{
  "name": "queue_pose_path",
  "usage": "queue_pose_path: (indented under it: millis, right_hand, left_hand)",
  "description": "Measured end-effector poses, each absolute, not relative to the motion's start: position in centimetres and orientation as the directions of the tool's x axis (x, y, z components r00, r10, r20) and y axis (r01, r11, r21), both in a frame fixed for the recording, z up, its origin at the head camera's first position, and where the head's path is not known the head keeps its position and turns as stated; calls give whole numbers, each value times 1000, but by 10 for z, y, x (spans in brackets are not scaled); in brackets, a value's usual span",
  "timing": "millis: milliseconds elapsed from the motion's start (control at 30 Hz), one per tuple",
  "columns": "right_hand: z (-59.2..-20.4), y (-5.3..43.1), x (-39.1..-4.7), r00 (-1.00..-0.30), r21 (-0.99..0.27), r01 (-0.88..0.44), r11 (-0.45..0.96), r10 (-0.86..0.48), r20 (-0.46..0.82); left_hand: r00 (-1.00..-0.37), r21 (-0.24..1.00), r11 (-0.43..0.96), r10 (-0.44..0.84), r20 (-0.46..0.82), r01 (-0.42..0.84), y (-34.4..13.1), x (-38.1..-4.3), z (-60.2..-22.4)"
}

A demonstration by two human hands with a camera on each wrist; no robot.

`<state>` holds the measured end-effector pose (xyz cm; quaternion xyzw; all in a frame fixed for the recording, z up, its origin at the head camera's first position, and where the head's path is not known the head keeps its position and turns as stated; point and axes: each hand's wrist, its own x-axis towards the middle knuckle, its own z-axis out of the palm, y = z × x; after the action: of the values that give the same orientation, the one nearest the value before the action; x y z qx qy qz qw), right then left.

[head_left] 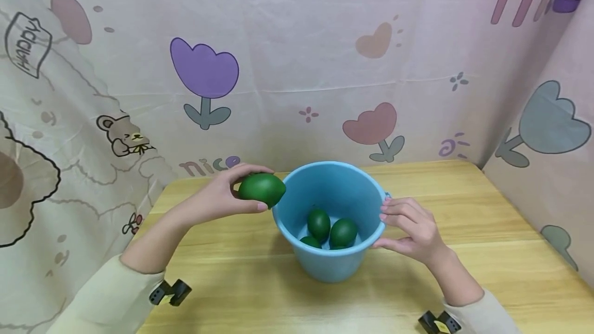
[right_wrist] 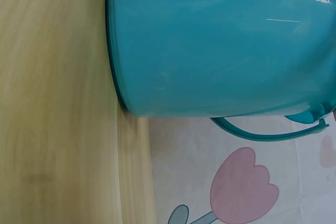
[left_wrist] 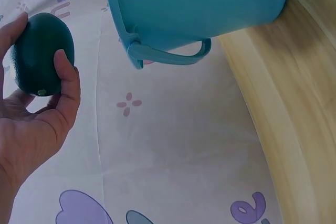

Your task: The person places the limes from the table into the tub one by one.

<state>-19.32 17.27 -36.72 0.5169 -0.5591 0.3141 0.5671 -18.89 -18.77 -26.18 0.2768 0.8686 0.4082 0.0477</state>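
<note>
A smooth green lime (head_left: 262, 189) with a pointed tip is held by my left hand (head_left: 227, 195), fingers over its top and thumb beneath. Hand and lime are at the left rim of a light blue bucket (head_left: 334, 267), above the table. In the left wrist view the lime (left_wrist: 43, 55) shows its stem end between the fingers. Inside the bucket lie several more limes (head_left: 344, 232), partly overlapping. My right hand (head_left: 413, 228) grips the bucket's right side, fingertips at the rim and thumb lower down. The bucket stands upright; its side (right_wrist: 220, 45) fills much of the right wrist view.
The bucket stands on a light wooden table (head_left: 223, 282). The bucket's handle (left_wrist: 173, 57) hangs down at its far side. A printed curtain (head_left: 287, 66) with flowers and lettering closes off the back and both sides of the table.
</note>
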Motion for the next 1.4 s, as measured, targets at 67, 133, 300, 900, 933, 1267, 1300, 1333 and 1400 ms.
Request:
queue_pose_path:
  millis: [67, 133, 300, 900, 933, 1267, 1300, 1333, 1400]
  right_hand:
    - [-367, 173, -193, 176, 235, -933, 271, -225, 958]
    - [-367, 173, -194, 175, 237, -932, 276, -231, 957]
    - [-367, 174, -195, 170, 237, -930, 282, -240, 956]
    - [-371, 173, -194, 165, 223, -937, 270, -220, 961]
    - [-370, 174, -194, 164, 222, -937, 271, -220, 962]
    - [-370, 174, -195, 162, 221, -937, 270, -224, 961]
    - [-370, 174, -195, 162, 221, -937, 271, -224, 961]
    - [-370, 174, -195, 162, 221, -937, 270, -225, 961]
    - [-370, 174, -195, 162, 221, -937, 269, -225, 961]
  left_hand:
    - [-842, 738, 511, 521, 142, 441, -184, -190, -261]
    - [-841, 744, 502, 520, 148, 441, -181, -190, -260]
    - [-841, 754, 485, 517, 160, 442, -171, -189, -255]
    - [-829, 736, 526, 553, 85, 426, -143, -195, -255]
    - [-829, 731, 532, 553, 83, 428, -141, -195, -255]
    - [-808, 671, 569, 584, 77, 475, -127, -198, -257]
    - [-806, 667, 571, 587, 77, 480, -126, -198, -257]
    - [-805, 664, 572, 588, 77, 482, -124, -199, -258]
    - [-801, 660, 572, 593, 78, 488, -122, -199, -258]
